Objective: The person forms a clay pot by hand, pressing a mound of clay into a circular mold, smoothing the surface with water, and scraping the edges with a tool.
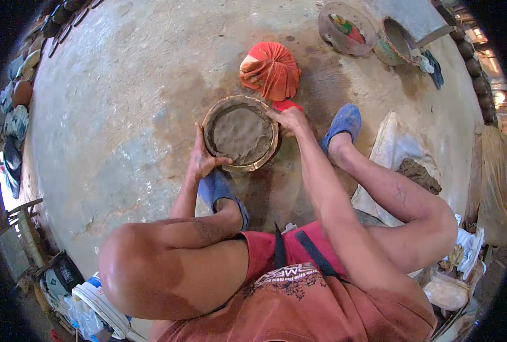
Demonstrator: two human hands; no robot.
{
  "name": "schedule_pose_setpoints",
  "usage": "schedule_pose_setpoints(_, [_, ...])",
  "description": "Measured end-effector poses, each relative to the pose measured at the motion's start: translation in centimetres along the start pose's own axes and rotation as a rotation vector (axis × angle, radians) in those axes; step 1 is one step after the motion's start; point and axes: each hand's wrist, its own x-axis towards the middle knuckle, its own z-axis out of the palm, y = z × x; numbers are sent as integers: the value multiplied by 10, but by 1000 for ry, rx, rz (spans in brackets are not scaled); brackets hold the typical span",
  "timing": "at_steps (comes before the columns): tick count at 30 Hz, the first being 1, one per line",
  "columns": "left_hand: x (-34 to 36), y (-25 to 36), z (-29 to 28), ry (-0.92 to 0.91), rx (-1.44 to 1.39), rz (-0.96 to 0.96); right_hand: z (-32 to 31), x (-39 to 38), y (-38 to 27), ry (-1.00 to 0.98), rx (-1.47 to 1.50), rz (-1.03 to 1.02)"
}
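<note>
Thumb of the left hand (204, 158) is hooking over the near left rim of a round mould (254, 166), while its fingers are lying along the outer wall; this hand is half open, having hold of the mould alone. The right hand (290, 119) is curling loosely, palm down, over the far right rim; whether it is also gripping the flat red piece (285, 105) beside it, I cannot tell. These opposing holds are probably steadying the mould, which is apparently resting on the floor (151, 74). Soft clay (242, 135) is filling it, showing shallow dents.

Just beyond the mould, an orange cloth (273, 71) is draping a rounded form, seemingly within easy reach. The left shoe (213, 187) is standing just near of the mould and the right shoe (347, 121) to its right, presumably leaving working room. Farther right of it, a pale sack (391, 137) is bearing a clay lump (419, 174), perhaps keeping it clean. Beyond the mould, far right, a wide dish (327, 34) and a bucket (387, 54) are standing. White lettering (290, 273) is marking the shirt (345, 308) on the mould's near side; no label is showing on the mould.
</note>
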Motion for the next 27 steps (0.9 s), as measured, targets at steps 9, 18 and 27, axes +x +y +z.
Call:
schedule_pose_setpoints(9, [-12,-29,-20,54,-115,74,-4,-7,-46,48,249,-71])
schedule_pose_setpoints(18, [-16,-18,-19,56,23,-23,-3,-7,-86,43,-110,42])
schedule_pose_setpoints(27, [-4,-20,-8,39,-19,23,-27,21,-65,-102,164,-8])
